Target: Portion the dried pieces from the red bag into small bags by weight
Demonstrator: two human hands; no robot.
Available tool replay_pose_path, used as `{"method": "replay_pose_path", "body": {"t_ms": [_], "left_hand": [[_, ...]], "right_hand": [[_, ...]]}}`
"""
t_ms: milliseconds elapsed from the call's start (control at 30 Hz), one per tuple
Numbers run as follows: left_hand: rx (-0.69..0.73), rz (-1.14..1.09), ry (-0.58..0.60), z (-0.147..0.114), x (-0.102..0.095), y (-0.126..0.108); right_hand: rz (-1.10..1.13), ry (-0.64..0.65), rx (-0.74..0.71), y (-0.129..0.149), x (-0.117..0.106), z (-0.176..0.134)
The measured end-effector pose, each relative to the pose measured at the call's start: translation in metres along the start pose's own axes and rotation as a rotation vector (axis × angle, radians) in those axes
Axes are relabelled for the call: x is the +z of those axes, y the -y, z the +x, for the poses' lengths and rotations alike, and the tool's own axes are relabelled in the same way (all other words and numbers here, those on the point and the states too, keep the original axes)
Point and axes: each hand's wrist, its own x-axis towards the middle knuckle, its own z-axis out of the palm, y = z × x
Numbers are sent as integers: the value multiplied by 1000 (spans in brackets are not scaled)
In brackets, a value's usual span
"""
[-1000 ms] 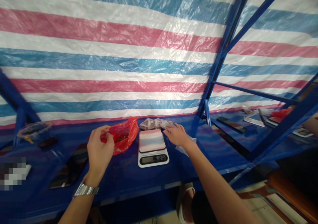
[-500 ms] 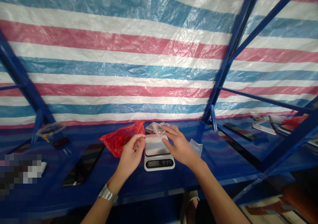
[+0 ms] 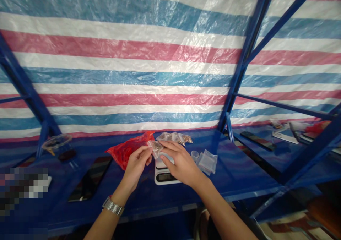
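A small clear zip bag (image 3: pixel 156 147) with brownish bits inside is stretched between my two hands, above a white digital scale (image 3: pixel 159 183). My left hand (image 3: pixel 137 165), a metal watch on its wrist, pinches the bag's left edge. The bag's right side is gripped by my right hand (image 3: pixel 179 162), which covers much of the scale's plate and buttons. Behind the scale lie several filled zip bags (image 3: pixel 174 137). Left of it is a crumpled red plastic bag (image 3: pixel 124 153), partly behind my left hand.
Right of the scale are a small clear cup (image 3: pixel 194 156) and flat, clear plastic bags (image 3: pixel 209 162). A dark phone (image 3: pixel 92 178) and a clear tub (image 3: pixel 57 144) lie to the left. Blue frame posts (image 3: pixel 237 80) rise before a striped sheet (image 3: pixel 138 76); another phone (image 3: pixel 257 140) lies at right.
My right hand has moved left from the back of the scale, bringing the small zip bag to my left hand, which now pinches it. The filled bags behind show more clearly.
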Motion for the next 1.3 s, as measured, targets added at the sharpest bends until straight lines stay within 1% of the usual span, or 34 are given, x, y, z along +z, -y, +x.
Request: {"method": "replay_pose_path", "body": {"t_ms": [67,133,200,233,367,500,600,667,733,800,900,933,1000,1067,1133,1200,1300], "left_hand": [[9,-12,-11,1,-2,0],[21,5,-19,1,-4,-1],[34,45,-18,0,-4,-2],[44,66,-9,0,-4,-4],[100,116,46,-3,-1,-7],[114,135,56,-2,-3,-4],[104,160,76,-2,-5,-2],[117,192,95,-2,-5,-4],[141,227,115,-3,-3,-8],[159,255,129,-4,1,-11],[171,301,102,-5,4,-11],[172,314,83,-5,4,-10],[167,317,44,-3,3,-6],[149,246,-3,0,-1,-2],[114,104,-70,4,-5,-1],[64,-57,-130,7,-11,-4],[2,-241,-163,9,-21,-12]], "right_hand": [[11,-71,38,3,1,2],[40,-169,80,8,1,5],[98,-221,113,13,2,7],[133,-219,130,15,4,8],[255,-122,230,17,13,11],[402,-86,316,15,21,16],[528,-61,352,14,22,21],[570,-50,357,14,23,23],[564,-60,374,13,26,23],[504,-97,421,11,30,22],[301,-217,513,11,31,20],[223,-255,526,12,30,19],[122,-302,507,13,28,20],[134,-321,453,14,29,23],[221,-358,432,13,35,28],[327,-386,476,11,46,33],[476,-331,578,7,67,41]]}}
